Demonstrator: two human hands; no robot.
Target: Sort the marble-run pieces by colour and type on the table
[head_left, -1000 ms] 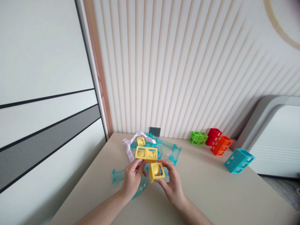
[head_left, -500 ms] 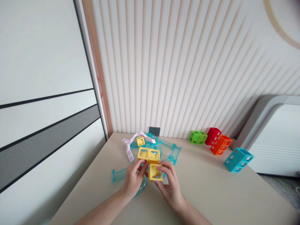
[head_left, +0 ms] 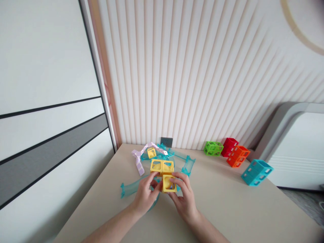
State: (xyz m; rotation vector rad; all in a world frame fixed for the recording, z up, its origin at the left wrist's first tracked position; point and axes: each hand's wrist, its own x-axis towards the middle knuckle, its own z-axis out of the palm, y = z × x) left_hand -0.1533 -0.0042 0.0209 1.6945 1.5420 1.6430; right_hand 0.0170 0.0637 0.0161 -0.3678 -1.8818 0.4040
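Grips a single yellow cube [head_left: 169, 184] firmly in the right hand [head_left: 184, 196], with the thumb at its lower edge and the fingers over its upper right side. And on the other side, pinches a yellow pair [head_left: 162, 166] with the left hand [head_left: 146, 193], taking it by the near lower edge! Holds both pieces very close together, with the cube between the two hands and the pair just beyond the fingertips. Cannot tell from here whether cube and pair actually lock together.

Now, what a bright piece of plastic, that cube: shows a square face with a thick rim, a wide window with rounded corners and a smooth, curved yellow form inside (shows a small bluish patch through the window too, too small to make out). Repeats much the same look in the pair, with two square windows side by side, and curved yellow shapes behind them.

Beyond the left hand, finds another yellow cube [head_left: 151, 153] beside a bent lilac track [head_left: 138, 159]. Just left of the left hand, shows a see-through turquoise channel [head_left: 130, 189] lying flat on the pale table [head_left: 215, 209]; past the right hand, more turquoise track [head_left: 188, 164]. Well off to the right of both hands, spots green [head_left: 214, 148], red [head_left: 229, 147], orange [head_left: 238, 157] and blue blocks [head_left: 257, 172].
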